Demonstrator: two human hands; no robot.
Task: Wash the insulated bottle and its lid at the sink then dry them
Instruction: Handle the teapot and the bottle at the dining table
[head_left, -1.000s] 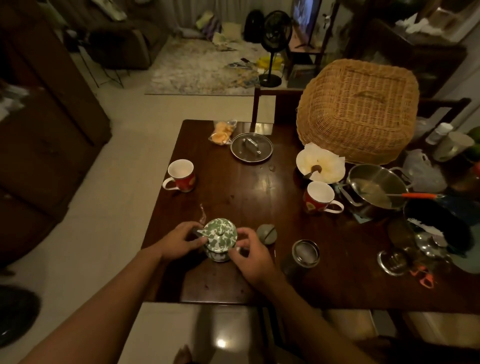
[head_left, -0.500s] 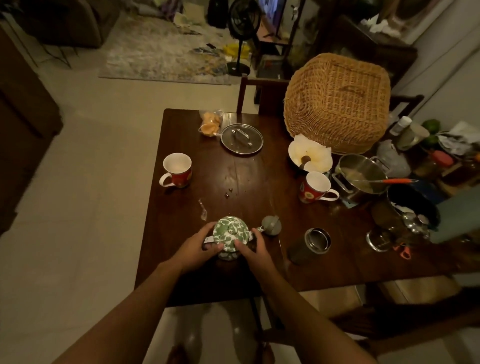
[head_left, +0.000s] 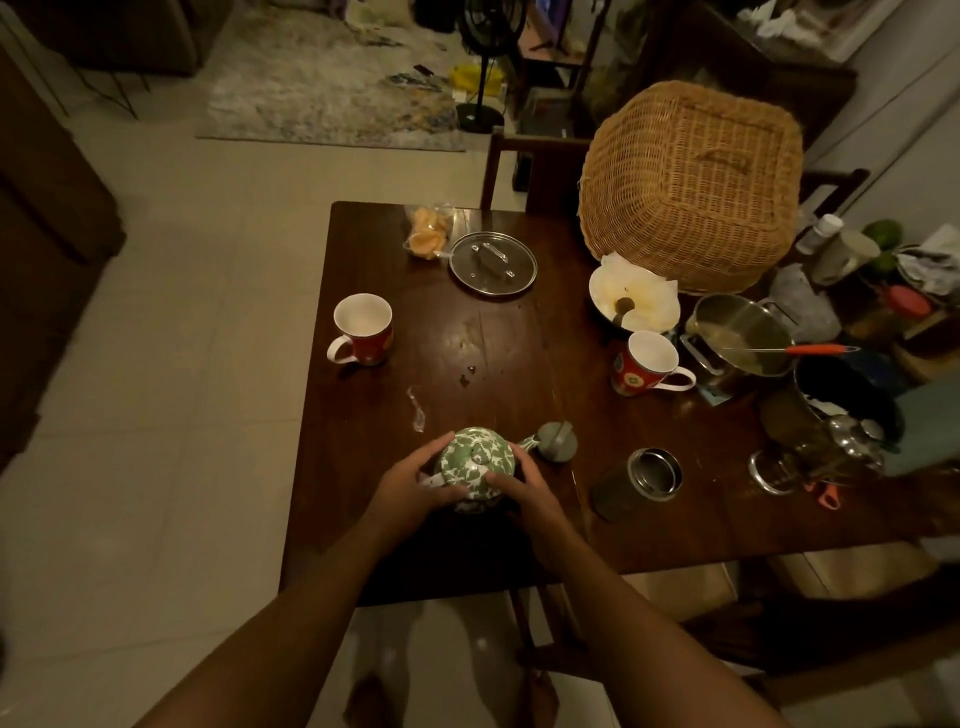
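- Green-patterned teapot (head_left: 475, 460) stands at six o'clock on the table (head_left: 467, 338), close to its near edge. The left hand (head_left: 415, 486) curls round the handle side and the right hand (head_left: 524, 491) wraps the opposite flank (a steadying two-handed hold, probably to shift it aside).
- The grey lid (head_left: 556, 441) rests flat at two o'clock of the teapot, just beside the spout, untouched.
- The bottle (head_left: 641, 483) is at three o'clock of the teapot, near the lid but apart. Its body is dark and its steel mouth open; I cannot tell whether it leans or lies. Neither piece is in hand, so washing looks unstarted.
- Bare wood runs between teapot and bottle, so a reach toward three o'clock looks free. Toward six o'clock the edge leaves little margin.
- Farther off, one mug (head_left: 362, 330) sits at ten o'clock by the left edge, beyond which is open floor. Another mug (head_left: 647, 364) and a pot (head_left: 737, 332) crowd two o'clock.
- A glass lid (head_left: 492, 263) lies at twelve o'clock and a basket (head_left: 691, 187) at one, filling the far edge.
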